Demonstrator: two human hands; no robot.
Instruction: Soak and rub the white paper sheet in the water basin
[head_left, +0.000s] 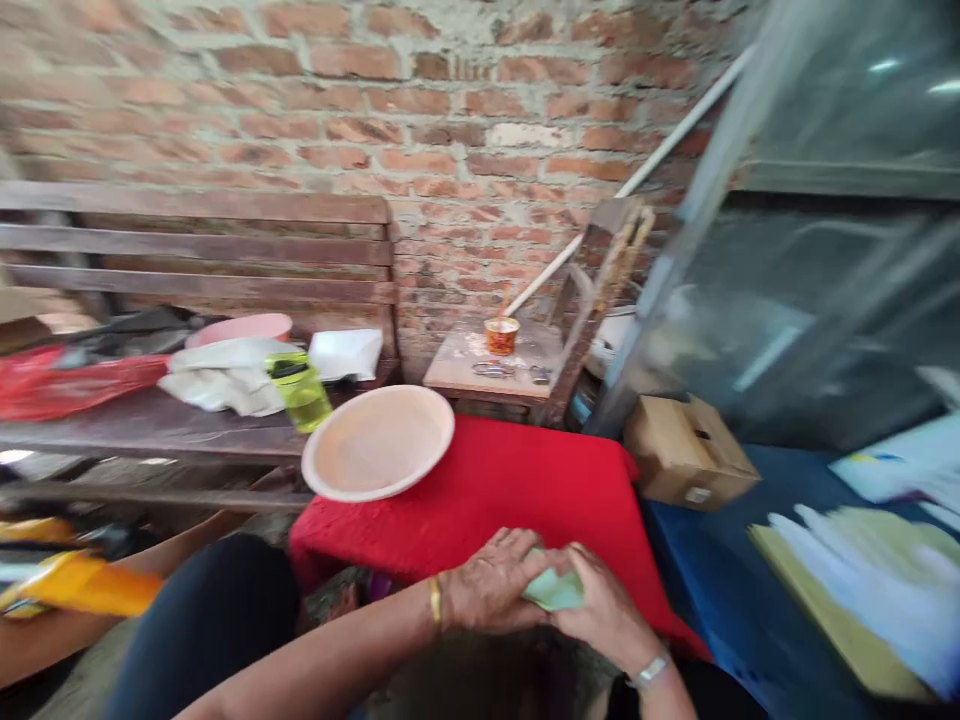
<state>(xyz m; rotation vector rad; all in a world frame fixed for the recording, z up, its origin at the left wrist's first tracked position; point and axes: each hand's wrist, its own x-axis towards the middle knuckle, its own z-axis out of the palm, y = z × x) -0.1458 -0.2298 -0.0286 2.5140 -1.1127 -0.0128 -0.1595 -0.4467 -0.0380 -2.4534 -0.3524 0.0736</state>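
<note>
Pale green piece, material blurred (559, 592): sitting between both hands, over the near edge of the red cloth-covered desk (555, 480).
Right hand (604, 608): its fingers are curling round the piece, gripping it.
Left hand (491, 584): lying against the piece; I'm not able to tell whether its fingers are gripping.
Round cream basin (379, 445): resting at the desk's left end.
Good handling: pressing evenly, I'm thinking, would avoid creasing or slipping.
</note>
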